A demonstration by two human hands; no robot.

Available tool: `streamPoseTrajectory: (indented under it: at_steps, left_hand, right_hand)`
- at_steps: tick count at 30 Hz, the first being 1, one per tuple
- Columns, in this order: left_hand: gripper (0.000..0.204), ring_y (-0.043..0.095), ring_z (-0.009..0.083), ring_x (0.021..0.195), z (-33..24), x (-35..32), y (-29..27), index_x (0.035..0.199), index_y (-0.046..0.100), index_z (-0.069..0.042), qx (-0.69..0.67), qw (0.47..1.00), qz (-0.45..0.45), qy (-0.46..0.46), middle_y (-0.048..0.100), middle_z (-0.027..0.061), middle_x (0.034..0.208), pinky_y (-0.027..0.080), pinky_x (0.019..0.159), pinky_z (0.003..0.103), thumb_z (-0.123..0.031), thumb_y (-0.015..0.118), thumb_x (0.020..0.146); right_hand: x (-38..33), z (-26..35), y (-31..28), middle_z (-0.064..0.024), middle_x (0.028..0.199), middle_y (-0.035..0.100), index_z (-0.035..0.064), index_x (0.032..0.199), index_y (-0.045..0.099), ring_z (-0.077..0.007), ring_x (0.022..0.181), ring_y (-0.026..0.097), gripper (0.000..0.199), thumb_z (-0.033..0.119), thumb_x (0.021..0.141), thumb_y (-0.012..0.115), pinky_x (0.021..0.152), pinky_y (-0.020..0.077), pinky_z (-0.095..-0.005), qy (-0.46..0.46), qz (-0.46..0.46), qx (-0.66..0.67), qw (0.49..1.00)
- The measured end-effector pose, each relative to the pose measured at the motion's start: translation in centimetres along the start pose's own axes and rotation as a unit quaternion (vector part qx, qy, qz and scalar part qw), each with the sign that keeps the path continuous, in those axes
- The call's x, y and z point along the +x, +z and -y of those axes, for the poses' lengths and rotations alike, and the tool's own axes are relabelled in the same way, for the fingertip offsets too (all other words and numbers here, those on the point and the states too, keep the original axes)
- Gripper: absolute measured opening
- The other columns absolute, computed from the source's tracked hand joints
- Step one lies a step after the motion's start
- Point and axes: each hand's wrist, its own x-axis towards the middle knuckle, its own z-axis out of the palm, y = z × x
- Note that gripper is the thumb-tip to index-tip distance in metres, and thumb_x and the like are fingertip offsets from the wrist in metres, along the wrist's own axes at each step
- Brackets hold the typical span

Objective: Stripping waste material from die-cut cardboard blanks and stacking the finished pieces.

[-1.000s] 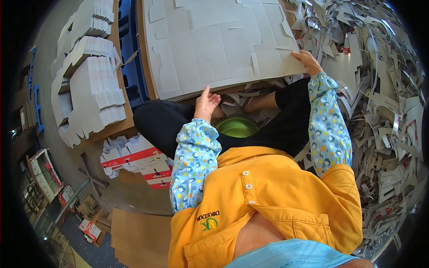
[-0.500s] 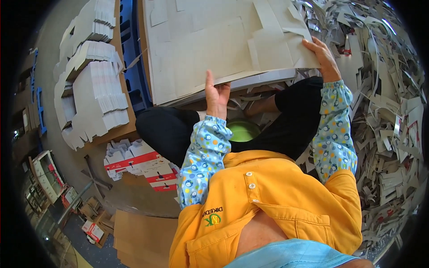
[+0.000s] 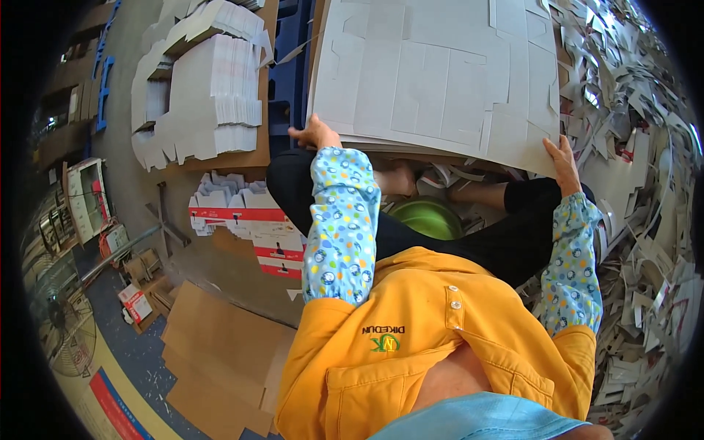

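Note:
In front of me lies a stack of large die-cut cardboard sheets (image 3: 440, 77), pale grey, with cut lines of box blanks on the top one. My right hand (image 3: 563, 163) pinches the top sheet at its near right corner, thumb above. At the near left corner is my left hand (image 3: 317, 133), its fingers stretched out to the left and the thumb raised beside the sheet's edge; it grips nothing that I can see. Patterned blue sleeve covers are on both forearms.
Bundled white box blanks (image 3: 216, 95) stand at the left on brown board, beside a blue pallet (image 3: 286, 92). Paper offcuts (image 3: 645, 242) heap up along the right. A green bowl (image 3: 425, 218) sits between my legs. Red-and-white blanks (image 3: 275, 242) and flat brown cardboard (image 3: 224, 352) lie at the lower left.
The view has swung, so the scene sits further right. My left hand has moved from the sheet's front edge to its near left corner. The right hand still holds the near right corner.

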Motion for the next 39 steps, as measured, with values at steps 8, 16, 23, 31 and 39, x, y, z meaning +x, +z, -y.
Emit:
streamPoseTrajectory:
  at_steps: [8,16,23,31,39]
  left_hand:
    - [0.031,0.054,0.0321,0.091,2.2,2.9,0.1,0.091,0.060,-0.004,0.203,0.961,0.018,0.188,0.059,0.0175,0.095,0.043,0.077,0.037,-0.026,0.041,0.080]
    - [0.023,0.056,0.0290,0.081,3.7,4.8,-0.5,0.087,0.055,0.005,0.126,0.963,0.062,0.232,0.057,0.0192,0.087,0.044,0.073,0.035,-0.011,0.053,0.070]
    - [0.033,0.055,0.0239,0.076,0.1,4.4,-2.0,0.089,0.053,0.007,-0.210,0.956,0.198,0.050,0.057,0.0130,0.086,0.046,0.071,0.034,0.011,0.062,0.058]
    - [0.058,0.046,0.0341,0.100,-5.8,6.6,-4.2,0.114,0.038,0.004,0.017,0.964,0.081,0.254,0.041,0.0247,0.112,0.038,0.086,0.042,-0.005,0.065,0.062]
    - [0.086,0.020,0.0353,0.119,2.3,-3.5,-3.1,0.125,0.019,0.007,0.095,0.956,0.170,0.220,0.019,0.0257,0.127,0.017,0.100,0.040,-0.021,0.068,0.060]
  right_hand:
    - [2.6,-1.9,0.5,-0.0180,0.113,0.044,-0.0056,0.121,0.029,-0.0257,0.099,0.047,0.065,0.036,0.079,0.054,0.082,0.0387,-0.0312,-0.033,-0.006,-0.133,0.991]
    - [2.7,-0.7,0.6,-0.0140,0.101,0.051,-0.0034,0.114,0.037,-0.0209,0.088,0.051,0.054,0.033,0.078,0.055,0.073,0.0418,-0.0294,0.053,-0.001,-0.066,0.996]
    - [0.4,2.9,-1.4,-0.0070,0.088,0.056,0.0000,0.103,0.047,-0.0138,0.073,0.056,0.030,0.017,0.079,0.056,0.064,0.0463,-0.0247,0.016,0.043,0.076,0.996]
    - [-8.2,9.8,6.9,-0.0065,0.088,0.056,-0.0015,0.103,0.048,-0.0130,0.073,0.054,0.031,0.012,0.076,0.057,0.065,0.0445,-0.0249,-0.068,-0.010,0.201,0.977]
    - [-5.4,0.3,7.7,-0.0058,0.092,0.053,-0.0024,0.106,0.046,-0.0134,0.079,0.049,0.032,0.008,0.077,0.054,0.070,0.0413,-0.0253,-0.066,0.013,0.147,0.987]
